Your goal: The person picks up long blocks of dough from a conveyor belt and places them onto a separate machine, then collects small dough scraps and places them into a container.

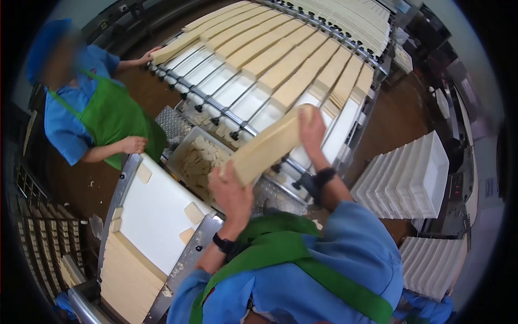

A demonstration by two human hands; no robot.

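factory line is running under both hands: left hand (231,186) and right hand (312,128) are gripping a long slab (267,147) by its ends above the conveyor (253,102). keeping it level probably stops it snapping.

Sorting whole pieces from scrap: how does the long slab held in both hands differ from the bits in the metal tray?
The slab is one long, straight-edged block, lifted clear between the left hand and right hand. The tray pieces are small, irregular and many, lying heaped in the metal tray. Both are the same pale cream colour.
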